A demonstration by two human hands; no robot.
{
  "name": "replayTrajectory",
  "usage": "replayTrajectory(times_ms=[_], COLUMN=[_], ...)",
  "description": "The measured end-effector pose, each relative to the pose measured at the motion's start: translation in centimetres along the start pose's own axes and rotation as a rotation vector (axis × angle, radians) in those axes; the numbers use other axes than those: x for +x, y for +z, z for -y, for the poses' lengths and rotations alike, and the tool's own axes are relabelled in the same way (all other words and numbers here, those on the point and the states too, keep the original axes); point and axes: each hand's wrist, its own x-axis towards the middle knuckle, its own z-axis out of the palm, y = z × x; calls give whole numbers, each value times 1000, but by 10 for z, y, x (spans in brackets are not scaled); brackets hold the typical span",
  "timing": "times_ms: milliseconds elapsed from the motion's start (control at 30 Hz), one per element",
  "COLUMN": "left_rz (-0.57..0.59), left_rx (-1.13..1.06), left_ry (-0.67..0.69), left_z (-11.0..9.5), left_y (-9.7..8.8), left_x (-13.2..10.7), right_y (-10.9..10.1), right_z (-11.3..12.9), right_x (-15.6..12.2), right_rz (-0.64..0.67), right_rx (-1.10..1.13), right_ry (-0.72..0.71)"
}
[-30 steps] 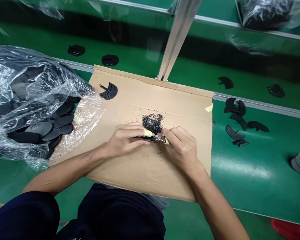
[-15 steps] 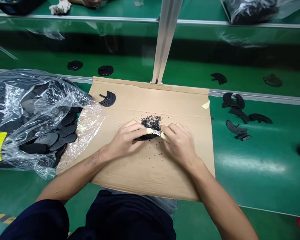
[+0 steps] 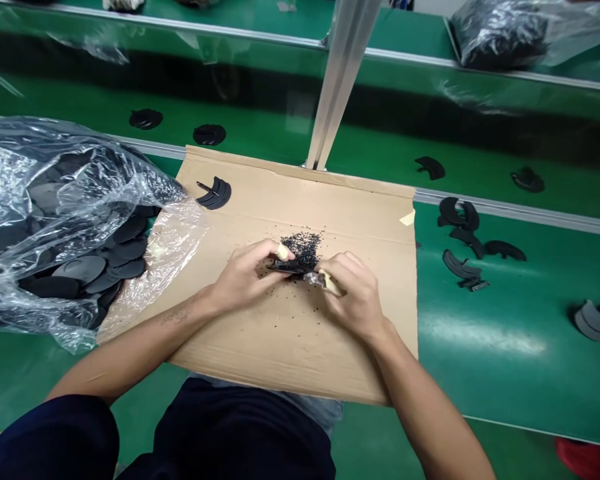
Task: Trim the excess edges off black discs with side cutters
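My left hand [image 3: 250, 272] pinches a flat black plastic part [image 3: 286, 267] between thumb and fingers, over the cardboard sheet [image 3: 280, 353]. Yellowish wrapping shows on a finger of that hand. In my right hand [image 3: 353, 290] is a small silver metal tool [image 3: 314, 277], its tip close to the part's right end; blur and fingers hide its exact kind. Something pale yellow shows at the right fingers, either wrapping or a handle. Black crumbs [image 3: 305, 247] lie heaped just beyond both hands, with some scattered nearer me.
A clear plastic bag [image 3: 70, 193] of black oval parts spreads over the left side. A curved black piece [image 3: 219, 193] lies on the cardboard's upper left. Several curved black pieces [image 3: 461, 263] rest on the green table at right. A metal post [image 3: 337, 87] rises behind the cardboard.
The black part has come up into fuller view in my left hand. The metal tool has turned and moved slightly lower. The whole view has shifted a little.
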Motion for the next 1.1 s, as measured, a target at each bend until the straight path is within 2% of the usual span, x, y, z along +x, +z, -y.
replayTrajectory(times_ms=[67, 133, 200, 267, 333, 467, 667, 767, 1000, 1100], left_rz=[63, 102, 84, 32, 5, 10, 4, -11, -37, -32], left_rx=[168, 251, 205, 93, -7, -97, -121, -145, -200, -193], left_ry=[98, 164, 176, 157, 133, 126, 123, 119, 119, 118], left_z=[5, 9, 9, 7, 4, -2, -2, -2, -3, -3], left_y=[-2, -3, -3, -2, -2, -1, 2, 3, 6, 7], left_x=[-1, -2, -3, -2, 0, 0, -4, -5, -7, -6], right_y=[0, -2, -4, -8, -10, -9, -6, -5, -6, -5], right_z=[3, 6, 6, 3, -3, -12, -10, -10, -4, -2], right_x=[-2, -2, -1, 0, 2, 3, 0, -1, 0, -2], right_rz=[2, 17, 2, -65, -101, 26, 100, 80, -18, -49], right_rx=[-67, 22, 176, 212, 101, -95, -136, -154, -374, -396], right_ry=[-117, -162, -108, -17, 22, -34, -70, -90, -212, -204])
